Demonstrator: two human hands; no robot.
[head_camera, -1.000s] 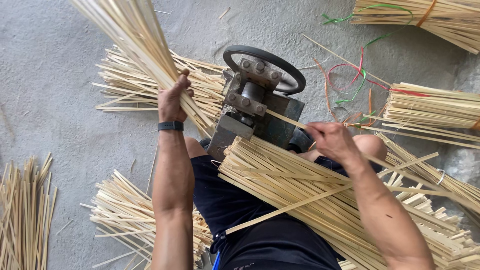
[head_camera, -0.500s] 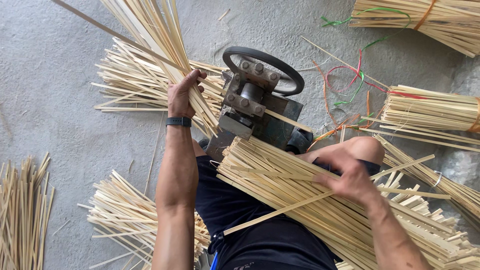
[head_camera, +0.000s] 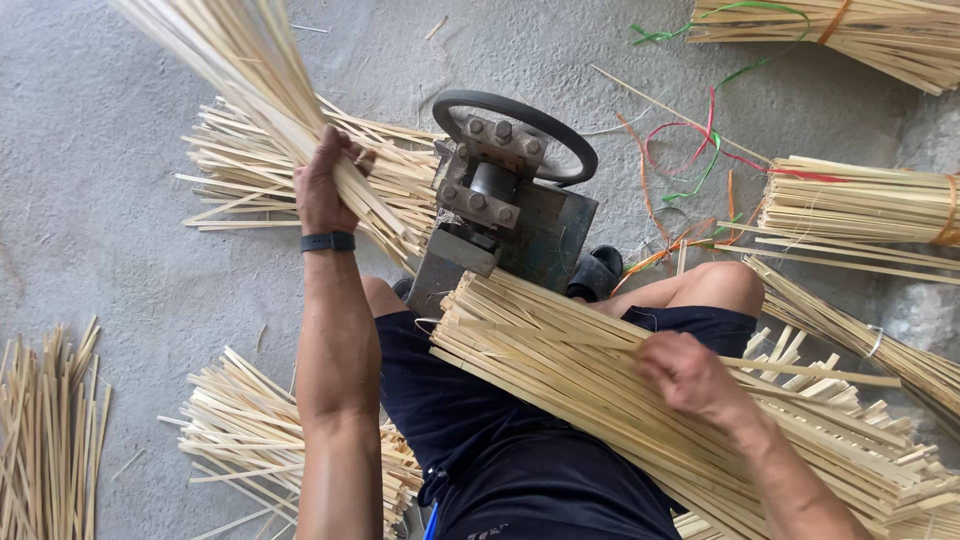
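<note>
Strips on your lap, right hand nearer.
Your right hand (head_camera: 690, 375) lay on the lap strips (head_camera: 600, 390), grip unclear; they ran toward lower right. Your left hand (head_camera: 325, 185) clenched the raised bundle (head_camera: 235, 60).

**Bare concrete floor, strip piles all round**

Floor (head_camera: 120, 180) is rough grey concrete, pitted and dusty, evenly lit – soft daylight, no hard shadows. No walls or windows in view. Tied bundles of pale strips lie top right (head_camera: 850, 30) and at the right edge (head_camera: 860, 200); loose heaps sit at the left edge (head_camera: 45, 440) and lower left (head_camera: 260, 450). Coloured plastic ties (head_camera: 700, 140) – green, red, orange – are scattered on the floor upper right, with stray slivers around them.
</note>
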